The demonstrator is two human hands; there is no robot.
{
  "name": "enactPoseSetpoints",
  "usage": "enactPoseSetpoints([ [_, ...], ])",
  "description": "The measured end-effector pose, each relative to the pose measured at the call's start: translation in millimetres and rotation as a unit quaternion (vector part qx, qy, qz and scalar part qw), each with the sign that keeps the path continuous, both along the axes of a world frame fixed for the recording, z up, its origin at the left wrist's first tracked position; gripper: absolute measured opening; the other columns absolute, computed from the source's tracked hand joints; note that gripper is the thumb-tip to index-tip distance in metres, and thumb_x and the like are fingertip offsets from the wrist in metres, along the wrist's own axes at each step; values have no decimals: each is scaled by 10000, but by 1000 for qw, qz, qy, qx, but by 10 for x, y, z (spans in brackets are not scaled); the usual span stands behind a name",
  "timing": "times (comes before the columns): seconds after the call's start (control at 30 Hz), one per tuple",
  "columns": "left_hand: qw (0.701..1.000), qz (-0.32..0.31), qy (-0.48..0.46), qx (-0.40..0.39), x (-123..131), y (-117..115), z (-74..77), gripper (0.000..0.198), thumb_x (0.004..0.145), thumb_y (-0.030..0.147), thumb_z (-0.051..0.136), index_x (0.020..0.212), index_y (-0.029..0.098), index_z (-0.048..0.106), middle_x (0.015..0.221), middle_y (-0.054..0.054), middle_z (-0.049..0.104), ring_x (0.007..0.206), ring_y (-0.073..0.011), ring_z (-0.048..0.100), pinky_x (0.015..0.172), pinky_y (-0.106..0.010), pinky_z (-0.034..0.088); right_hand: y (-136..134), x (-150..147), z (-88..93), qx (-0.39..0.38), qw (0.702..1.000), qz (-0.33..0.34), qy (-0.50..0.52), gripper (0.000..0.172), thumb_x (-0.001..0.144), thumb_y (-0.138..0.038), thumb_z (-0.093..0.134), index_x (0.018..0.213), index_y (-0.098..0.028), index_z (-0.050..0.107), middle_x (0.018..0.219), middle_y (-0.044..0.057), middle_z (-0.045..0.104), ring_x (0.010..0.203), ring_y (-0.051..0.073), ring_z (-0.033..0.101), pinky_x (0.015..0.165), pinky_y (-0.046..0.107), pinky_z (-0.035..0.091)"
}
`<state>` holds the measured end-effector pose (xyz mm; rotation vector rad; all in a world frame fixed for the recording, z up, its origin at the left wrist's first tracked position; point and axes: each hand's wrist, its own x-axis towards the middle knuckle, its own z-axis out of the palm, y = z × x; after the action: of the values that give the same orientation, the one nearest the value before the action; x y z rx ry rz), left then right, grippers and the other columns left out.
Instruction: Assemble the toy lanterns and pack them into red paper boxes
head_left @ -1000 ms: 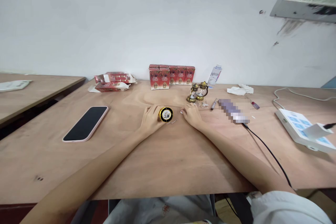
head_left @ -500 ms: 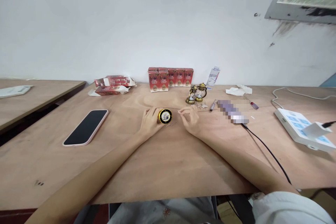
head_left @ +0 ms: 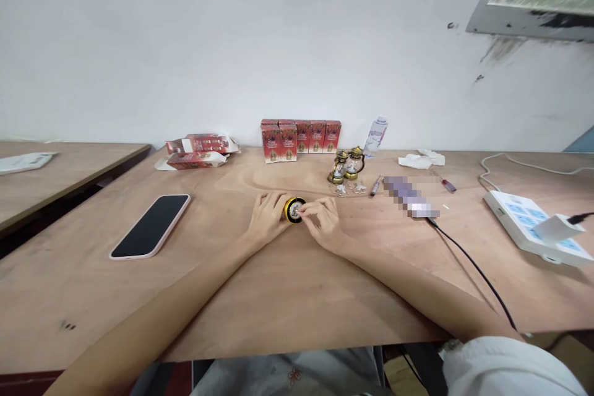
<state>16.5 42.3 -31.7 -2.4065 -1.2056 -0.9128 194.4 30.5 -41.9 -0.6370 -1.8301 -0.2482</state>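
My left hand (head_left: 267,220) is closed around a small gold-and-black lantern (head_left: 289,213). Its round base faces me, with a pale inner disc showing metal parts. Against that disc, the thumb and fingertips of my right hand (head_left: 325,221) are pinched together. Whatever lies between those fingertips is too small to make out. Beyond my right hand stand two bronze-coloured lanterns (head_left: 337,171) with clear middles. Small wire-like pieces (head_left: 342,190) lie in front of them.
Red boxes (head_left: 288,142) stand by the wall, with opened boxes (head_left: 197,159) to their left. A phone (head_left: 152,227) lies at left. To the right are a bottle (head_left: 376,135), a marker (head_left: 375,185), tissue (head_left: 421,159), a screwdriver (head_left: 448,185) and a power strip (head_left: 533,223).
My right hand has moved left, bringing its pinched fingertips onto the lantern's base. The lantern has shifted and tilted slightly toward the right hand.
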Motion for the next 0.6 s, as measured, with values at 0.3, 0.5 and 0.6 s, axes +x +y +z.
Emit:
enactPoseSetpoints([
  [0.3,1000,2,9,5,-3,13,-13,315,818,362,591,1077,188,552,1032,-80,656,941,-229,585,825,-352,349,3,0,-3,10,998,-34,-46,101,892,-167,525,825,-212,586,805,4,722,754,150,544,730,315,364],
  [0.5,1000,3,4,-2,-18,13,-12,340,817,390,590,1083,183,545,1058,-94,642,966,-236,575,821,-354,356,-38,9,2,144,980,-75,-117,132,872,-93,526,849,-201,597,886,4,728,788,144,551,761,316,354],
  [0.6,1000,11,-8,-9,-21,17,-22,335,819,387,585,1085,187,548,1054,-93,640,960,-234,575,815,-351,359,-46,8,5,170,968,-100,-155,118,882,-122,522,867,-204,606,965,7,727,827,145,561,805,324,357],
])
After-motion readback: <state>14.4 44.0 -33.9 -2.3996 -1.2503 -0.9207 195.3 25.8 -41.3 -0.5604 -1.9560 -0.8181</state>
